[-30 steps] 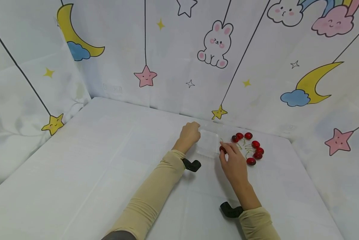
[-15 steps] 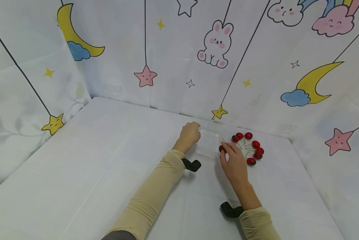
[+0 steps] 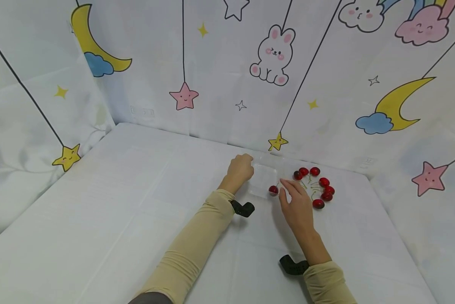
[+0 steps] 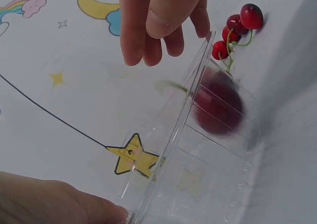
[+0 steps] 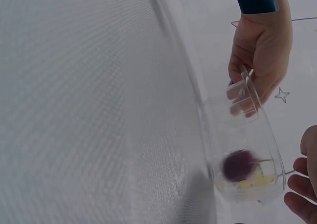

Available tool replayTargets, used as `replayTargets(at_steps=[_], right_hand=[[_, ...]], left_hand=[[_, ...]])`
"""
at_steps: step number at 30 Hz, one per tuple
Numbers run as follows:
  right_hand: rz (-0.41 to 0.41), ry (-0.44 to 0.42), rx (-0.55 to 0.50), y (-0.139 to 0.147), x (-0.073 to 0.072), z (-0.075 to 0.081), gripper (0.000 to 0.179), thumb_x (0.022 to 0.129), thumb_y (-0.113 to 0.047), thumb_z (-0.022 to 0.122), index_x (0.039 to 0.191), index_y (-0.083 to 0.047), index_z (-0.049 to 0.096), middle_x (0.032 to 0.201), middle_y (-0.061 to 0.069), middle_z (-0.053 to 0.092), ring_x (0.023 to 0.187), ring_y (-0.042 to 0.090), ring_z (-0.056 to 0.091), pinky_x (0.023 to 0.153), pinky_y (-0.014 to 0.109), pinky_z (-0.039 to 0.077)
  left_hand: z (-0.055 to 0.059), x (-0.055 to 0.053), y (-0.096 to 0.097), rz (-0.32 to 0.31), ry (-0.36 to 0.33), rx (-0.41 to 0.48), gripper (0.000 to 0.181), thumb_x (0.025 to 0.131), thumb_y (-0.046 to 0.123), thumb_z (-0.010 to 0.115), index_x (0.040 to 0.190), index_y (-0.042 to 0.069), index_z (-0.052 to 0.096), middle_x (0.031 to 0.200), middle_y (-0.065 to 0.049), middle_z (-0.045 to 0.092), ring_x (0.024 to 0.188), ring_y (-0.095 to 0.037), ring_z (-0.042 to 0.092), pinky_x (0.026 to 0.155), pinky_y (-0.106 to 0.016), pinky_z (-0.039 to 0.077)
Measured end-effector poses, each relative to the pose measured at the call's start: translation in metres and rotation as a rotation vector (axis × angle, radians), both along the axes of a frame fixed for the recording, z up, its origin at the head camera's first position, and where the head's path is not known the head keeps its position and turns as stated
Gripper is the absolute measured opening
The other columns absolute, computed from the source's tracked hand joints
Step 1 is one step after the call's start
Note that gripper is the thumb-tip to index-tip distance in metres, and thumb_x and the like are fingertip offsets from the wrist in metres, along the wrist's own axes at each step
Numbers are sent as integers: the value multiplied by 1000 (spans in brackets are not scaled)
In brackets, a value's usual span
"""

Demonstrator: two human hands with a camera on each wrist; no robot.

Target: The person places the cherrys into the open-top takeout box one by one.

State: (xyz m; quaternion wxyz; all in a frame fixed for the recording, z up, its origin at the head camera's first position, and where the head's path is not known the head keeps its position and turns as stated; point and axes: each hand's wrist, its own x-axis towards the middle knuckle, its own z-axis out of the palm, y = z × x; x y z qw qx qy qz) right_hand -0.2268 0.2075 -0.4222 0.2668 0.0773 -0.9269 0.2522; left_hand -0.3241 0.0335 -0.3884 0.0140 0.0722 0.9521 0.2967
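My left hand pinches the left wall of a clear plastic container; the right wrist view shows its fingers through the plastic. A dark red cherry with a green stem is inside the container near its right side, blurred in the left wrist view. Just beyond the right rim is my right hand, its fingers loosely bent and parted, with nothing between them. In the left wrist view, its fingertips hang over the rim, apart from the cherry.
To the right of the container, several red cherries lie in a curved row on the white table, stems pointing inward. A cloth wall with printed stars and moons rises behind the table's back edge.
The cherry has left my right hand's fingers and dropped leftward into the container. The right hand's fingers have spread. My left hand has stayed in place.
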Motion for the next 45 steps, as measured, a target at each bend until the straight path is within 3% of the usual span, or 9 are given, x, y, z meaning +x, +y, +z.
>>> replayTargets(at_steps=[12,27,38,45], right_hand=[[11,25,23,0,-1,-2,30,90,-13,63,119,-6,67,117,10,64,111,27,58,93,45,49],[18,-10,33,7,-2,1,30,90,-13,63,119,-4,66,118,13,64,111,29,58,94,47,49],[-39,84,42,26,-5,7,28,86,-7,67,113,-1,68,110,17,66,84,30,64,73,44,56],[-119,93,38,49,-8,13,27,87,-6,64,113,0,68,110,21,66,83,35,65,73,47,55]], left_hand=[[0,1,0,14,-4,11,40,94,10,51,133,12,56,132,-6,60,111,-25,62,86,-37,53],[-2,-1,1,3,-7,13,40,94,10,51,133,11,56,132,-6,60,111,-25,62,87,-37,53],[-2,-1,1,10,-12,13,39,94,11,52,133,11,56,131,-7,60,113,-26,61,90,-37,51],[-2,0,0,7,1,19,39,94,10,51,133,10,56,131,-8,60,112,-26,61,89,-37,52]])
